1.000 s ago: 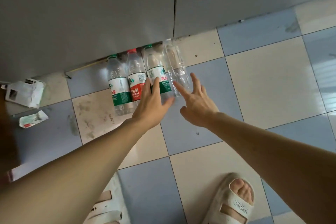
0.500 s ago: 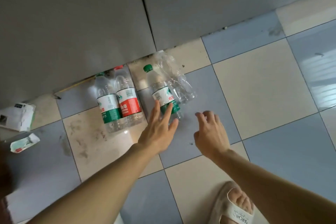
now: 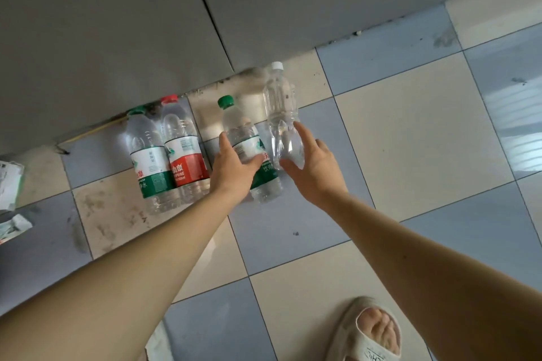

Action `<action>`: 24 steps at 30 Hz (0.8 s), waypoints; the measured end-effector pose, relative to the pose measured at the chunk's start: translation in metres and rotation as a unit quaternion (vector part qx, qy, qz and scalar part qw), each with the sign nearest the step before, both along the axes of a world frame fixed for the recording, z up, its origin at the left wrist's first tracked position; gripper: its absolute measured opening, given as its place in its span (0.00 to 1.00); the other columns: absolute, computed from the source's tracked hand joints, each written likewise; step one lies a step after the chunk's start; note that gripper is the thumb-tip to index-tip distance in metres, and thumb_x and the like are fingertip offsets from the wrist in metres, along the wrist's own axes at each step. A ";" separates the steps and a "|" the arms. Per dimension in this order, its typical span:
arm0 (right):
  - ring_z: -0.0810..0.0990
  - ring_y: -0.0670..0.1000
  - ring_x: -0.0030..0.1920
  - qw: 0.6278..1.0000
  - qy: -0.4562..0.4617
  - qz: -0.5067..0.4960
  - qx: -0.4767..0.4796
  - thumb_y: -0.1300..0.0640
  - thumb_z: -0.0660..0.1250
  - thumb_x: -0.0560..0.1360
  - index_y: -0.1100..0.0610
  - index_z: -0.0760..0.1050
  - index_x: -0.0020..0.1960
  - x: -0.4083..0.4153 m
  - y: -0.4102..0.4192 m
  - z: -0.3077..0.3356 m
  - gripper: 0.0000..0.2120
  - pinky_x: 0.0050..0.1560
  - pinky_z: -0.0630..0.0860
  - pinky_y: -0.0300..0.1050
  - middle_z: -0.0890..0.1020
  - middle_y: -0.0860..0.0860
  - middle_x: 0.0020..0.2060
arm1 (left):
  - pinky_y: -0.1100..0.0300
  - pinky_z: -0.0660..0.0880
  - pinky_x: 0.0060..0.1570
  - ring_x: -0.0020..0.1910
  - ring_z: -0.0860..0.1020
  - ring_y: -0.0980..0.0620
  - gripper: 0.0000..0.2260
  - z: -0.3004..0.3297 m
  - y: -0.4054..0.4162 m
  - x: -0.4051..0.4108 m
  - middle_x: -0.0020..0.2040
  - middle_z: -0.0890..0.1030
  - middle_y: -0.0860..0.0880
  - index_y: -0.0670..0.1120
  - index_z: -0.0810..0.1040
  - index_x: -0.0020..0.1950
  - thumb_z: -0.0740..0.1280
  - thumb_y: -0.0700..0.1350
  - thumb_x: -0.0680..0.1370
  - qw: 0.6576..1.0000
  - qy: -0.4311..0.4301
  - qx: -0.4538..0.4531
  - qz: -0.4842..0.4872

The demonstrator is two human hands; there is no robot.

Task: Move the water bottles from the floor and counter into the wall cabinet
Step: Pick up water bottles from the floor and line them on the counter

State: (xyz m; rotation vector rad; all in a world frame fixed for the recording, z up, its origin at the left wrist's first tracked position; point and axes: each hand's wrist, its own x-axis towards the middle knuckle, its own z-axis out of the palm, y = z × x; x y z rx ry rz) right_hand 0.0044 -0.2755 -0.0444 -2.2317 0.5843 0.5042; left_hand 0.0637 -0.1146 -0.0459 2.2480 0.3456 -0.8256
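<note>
Head view: left hand (image 3: 234, 168) closes its grip on green-capped bottle (image 3: 246, 141); right hand (image 3: 315, 167) wraps unlabelled bottle (image 3: 281, 114) at its 2 o'clock, both by the floor (image 3: 410, 132). Thin clear plastic may buckle and slip.

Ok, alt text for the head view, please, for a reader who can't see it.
Left hand grips a green-capped bottle and right hand grips a clear label-free bottle on the checkered floor. Two more bottles stand left, by grey cabinet doors.
</note>
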 end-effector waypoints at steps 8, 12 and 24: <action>0.77 0.54 0.55 0.989 0.117 -0.060 0.073 0.47 0.73 0.71 0.46 0.60 0.75 -0.081 0.014 0.017 0.37 0.53 0.76 0.49 0.77 0.51 0.56 | 0.53 0.74 0.61 0.64 0.74 0.52 0.43 0.010 0.012 -0.052 0.71 0.73 0.48 0.54 0.49 0.82 0.75 0.50 0.76 0.991 0.046 -0.012 -0.128; 0.78 0.51 0.48 0.975 0.200 -0.037 0.093 0.44 0.76 0.71 0.50 0.59 0.77 -0.112 0.006 0.018 0.42 0.43 0.73 0.42 0.79 0.50 0.53 | 0.59 0.68 0.52 0.56 0.70 0.57 0.32 0.012 0.018 -0.069 0.69 0.74 0.50 0.53 0.62 0.75 0.74 0.49 0.75 0.983 0.057 -0.005 -0.175; 0.78 0.45 0.44 0.962 0.173 -0.187 0.102 0.43 0.79 0.69 0.52 0.67 0.70 -0.062 -0.013 -0.003 0.36 0.38 0.74 0.39 0.80 0.48 0.51 | 0.48 0.76 0.62 0.63 0.76 0.47 0.32 -0.002 -0.021 -0.039 0.67 0.75 0.49 0.49 0.68 0.73 0.77 0.49 0.72 0.978 0.107 -0.047 -0.173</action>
